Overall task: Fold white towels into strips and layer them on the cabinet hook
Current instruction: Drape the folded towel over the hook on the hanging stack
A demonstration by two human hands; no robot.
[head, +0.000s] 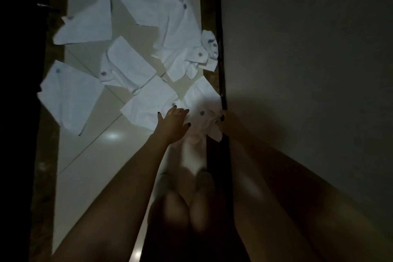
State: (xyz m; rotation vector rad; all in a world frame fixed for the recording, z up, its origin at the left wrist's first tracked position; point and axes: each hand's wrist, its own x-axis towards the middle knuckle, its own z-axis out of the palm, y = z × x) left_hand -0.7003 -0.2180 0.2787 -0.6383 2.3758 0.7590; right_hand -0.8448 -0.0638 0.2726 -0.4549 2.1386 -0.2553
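Note:
The scene is dim. A white towel (202,125) hangs as a narrow strip beside the dark edge of the cabinet (222,91), bunched at its top. My left hand (173,122) lies against the strip's left side with fingers spread and straight. My right hand (223,120) pinches the bunched top of the towel next to the cabinet edge. The hook itself is hidden behind the cloth. Several more white towels (136,64), each with a small dark emblem, lie spread on the floor beyond.
The pale tiled floor (89,155) has a dark border at the left. The cabinet's large flat grey side (308,49) fills the right. My bare knees (187,208) show below the hanging strip.

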